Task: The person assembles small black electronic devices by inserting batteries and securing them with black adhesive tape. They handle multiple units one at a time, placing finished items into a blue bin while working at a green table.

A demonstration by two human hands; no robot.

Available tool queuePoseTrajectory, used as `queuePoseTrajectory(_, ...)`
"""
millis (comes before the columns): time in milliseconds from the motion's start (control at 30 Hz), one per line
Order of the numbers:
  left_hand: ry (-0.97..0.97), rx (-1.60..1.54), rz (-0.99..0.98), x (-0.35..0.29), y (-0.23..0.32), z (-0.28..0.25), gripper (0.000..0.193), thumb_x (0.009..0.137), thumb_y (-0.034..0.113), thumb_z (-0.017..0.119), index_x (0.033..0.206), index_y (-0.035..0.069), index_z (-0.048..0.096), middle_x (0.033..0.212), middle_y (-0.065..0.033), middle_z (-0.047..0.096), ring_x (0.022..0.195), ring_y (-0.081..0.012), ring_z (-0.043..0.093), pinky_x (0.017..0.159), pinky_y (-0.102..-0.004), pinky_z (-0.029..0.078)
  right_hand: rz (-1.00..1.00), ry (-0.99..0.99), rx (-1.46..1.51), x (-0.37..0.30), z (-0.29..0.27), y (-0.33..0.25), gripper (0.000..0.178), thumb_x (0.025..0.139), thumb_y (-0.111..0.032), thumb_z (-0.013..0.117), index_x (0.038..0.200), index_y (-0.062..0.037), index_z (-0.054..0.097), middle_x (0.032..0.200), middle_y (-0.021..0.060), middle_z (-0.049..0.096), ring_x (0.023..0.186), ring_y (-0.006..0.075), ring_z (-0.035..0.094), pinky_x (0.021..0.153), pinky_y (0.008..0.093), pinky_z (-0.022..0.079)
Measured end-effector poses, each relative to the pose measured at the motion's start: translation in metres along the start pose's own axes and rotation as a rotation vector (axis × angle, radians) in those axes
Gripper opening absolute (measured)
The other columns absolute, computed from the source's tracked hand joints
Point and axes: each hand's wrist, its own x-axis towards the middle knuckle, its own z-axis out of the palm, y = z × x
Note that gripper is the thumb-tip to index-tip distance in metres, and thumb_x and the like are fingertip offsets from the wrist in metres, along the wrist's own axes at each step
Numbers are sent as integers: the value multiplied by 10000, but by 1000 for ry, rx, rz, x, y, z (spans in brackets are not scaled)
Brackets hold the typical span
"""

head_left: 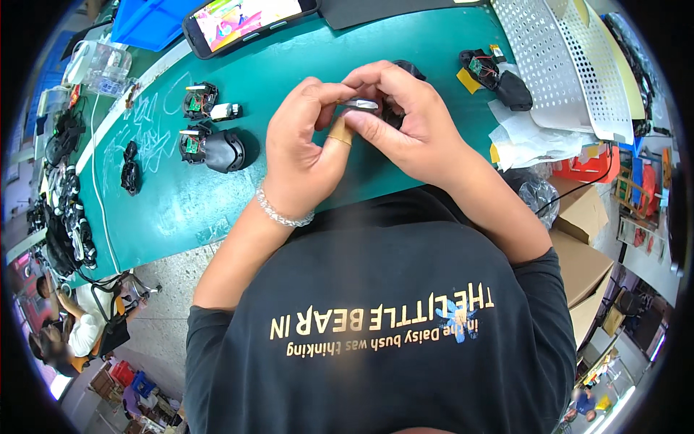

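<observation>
Both hands meet over the middle of the table, fingertips together on a small dark part with a shiny, pale grey face [361, 105]. My left hand [307, 141], with a beaded bracelet and a thin ring, pinches it from the left. My right hand [416, 126] grips it from the right, thumb along its near side. Behind the right fingers a black rounded piece [410, 69] shows in part; whether it joins the held part is hidden. Left of my hands lie an opened black housing with a green circuit board [199, 101] and a black rounded housing [225, 150].
A phone [246, 22] playing a colourful picture lies at the far edge. Right stand a white perforated basket [557, 72], white sheets [538, 141] and another opened black device [481, 69]. Black cables [69, 210] crowd the left; a small black bundle [131, 168] lies nearer.
</observation>
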Motion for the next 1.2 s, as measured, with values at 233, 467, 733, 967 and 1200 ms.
queuePoseTrajectory(233, -19, -160, -80, 9, -6, 10, 118, 792, -7, 574, 897, 11, 524, 882, -80, 499, 747, -147, 460, 655, -246, 394, -77, -11, -165, 8, -12, -1, 210, 811, -130, 641, 932, -16, 512, 751, 130, 596, 654, 267, 606, 597, 345, 465)
queuePoseTrajectory(467, 16, -667, -360, 8, -12, 16, 54, 872, 52, 560, 915, 22, 548, 880, -20, 509, 719, -76, 464, 642, -203, 386, 27, 154, -877, 74, -112, 38, 312, 818, -252, 628, 1023, -23, 577, 946, 127, 577, 875, 252, 547, 775, 360, 454)
queuePoseTrajectory(733, -34, -815, -479, 6, -15, 9, 99, 881, 76, 560, 955, 43, 503, 822, -41, 560, 703, -100, 524, 652, -242, 435, 508, 197, -1388, 136, -151, 108, 367, 836, -310, 581, 1038, -7, 624, 1082, 178, 588, 1014, 338, 568, 875, 409, 456)
queuePoseTrajectory(967, -28, -912, -510, 7, -13, 3, 135, 861, 50, 578, 960, 48, 486, 849, -51, 577, 725, -118, 551, 677, -259, 461, 871, 158, -1176, 171, -169, 118, 359, 769, -281, 670, 971, 16, 652, 972, 187, 655, 910, 307, 633, 817, 375, 489)
queuePoseTrajectory(1200, -46, -927, -545, 5, -15, 6, 135, 857, 44, 576, 948, 48, 477, 849, -49, 580, 735, -118, 554, 684, -264, 465, 765, 218, -1213, 167, -182, 141, 338, 744, -289, 699, 975, -44, 677, 982, 149, 664, 947, 282, 629, 841, 361, 481)
